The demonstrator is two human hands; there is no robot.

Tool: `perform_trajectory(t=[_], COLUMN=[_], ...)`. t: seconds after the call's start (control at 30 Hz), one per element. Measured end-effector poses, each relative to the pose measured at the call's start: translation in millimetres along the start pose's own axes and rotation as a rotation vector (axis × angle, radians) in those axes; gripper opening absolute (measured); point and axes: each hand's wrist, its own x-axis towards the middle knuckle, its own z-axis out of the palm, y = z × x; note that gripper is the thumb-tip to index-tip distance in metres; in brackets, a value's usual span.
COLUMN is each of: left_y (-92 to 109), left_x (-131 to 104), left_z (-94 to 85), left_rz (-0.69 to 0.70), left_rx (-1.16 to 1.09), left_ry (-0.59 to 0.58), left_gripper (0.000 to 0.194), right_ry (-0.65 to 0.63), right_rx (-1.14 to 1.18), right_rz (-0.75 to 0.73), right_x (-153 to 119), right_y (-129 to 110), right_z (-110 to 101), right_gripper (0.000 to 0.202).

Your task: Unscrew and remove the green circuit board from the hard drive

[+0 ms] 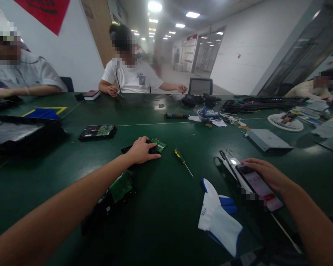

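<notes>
My left hand reaches over a small black device with a green circuit board. Its fingers curl over the far side, and the thumb stretches along the near side. Below my forearm lies a larger black casing with a green board, partly hidden by the arm. My right hand grips the edge of a smartphone with a lit screen, tilted above a white object. Between my hands, a yellow-and-black screwdriver lies on the table. Nearer me is a white-and-blue glove.
Another black device with a circuit board lies at left, beside a large black tray-like housing. A grey metal box, a white round grille and cables fill the right. People sit across the green table.
</notes>
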Motion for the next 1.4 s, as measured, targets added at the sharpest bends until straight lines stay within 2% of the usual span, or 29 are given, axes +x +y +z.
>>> perform_trajectory(t=[0.33,0.5,0.63,0.73,0.87,0.93,1.03,1.13,1.2,1.27,1.4], left_y=[-1,-3,-2,0,3,3,0,-4,-6,-7,-6], left_x=[1,1,-1,-2,-16,-40,-98,-161,-193,-212,-225], left_z=[-1.0,-0.3,1.1,-0.4,-13.4,-23.1,-32.2,-27.3,-18.4,-9.5,-2.7], left_rz=[-0.001,0.016,0.012,0.008,-0.018,-0.036,-0.038,-0.117,-0.178,-0.186,-0.224], left_rx=[-0.001,-0.021,-0.03,-0.047,-0.074,-0.069,-0.029,-0.039,-0.062,-0.101,-0.199], left_ry=[-0.02,-0.003,0.014,0.024,0.115,0.192,0.251,0.193,0.136,0.084,0.061], left_gripper=[0.097,0.097,0.099,0.105,0.11,0.103,0.096,0.098,0.107,0.112,0.105], right_ry=[0.055,0.212,0.292,0.271,0.226,0.152,0.063,-0.025,-0.064,-0.113,-0.159], right_rx=[-0.018,-0.067,-0.184,-0.323,-0.588,-0.662,-0.734,-0.785,-0.795,-0.812,-0.847], right_rz=[-0.007,-0.229,-0.394,-0.489,-0.612,-0.676,-0.758,-0.834,-0.872,-0.896,-0.903], right_x=[-4,-7,-6,-6,-5,-4,2,8,10,11,13], right_y=[-5,-18,-40,-63,-95,-107,-115,-117,-117,-116,-112], right_z=[1,-4,3,30,83,110,147,182,203,224,256], right_gripper=[0.022,0.012,0.017,0.03,0.036,0.036,0.03,0.026,0.023,0.021,0.017])
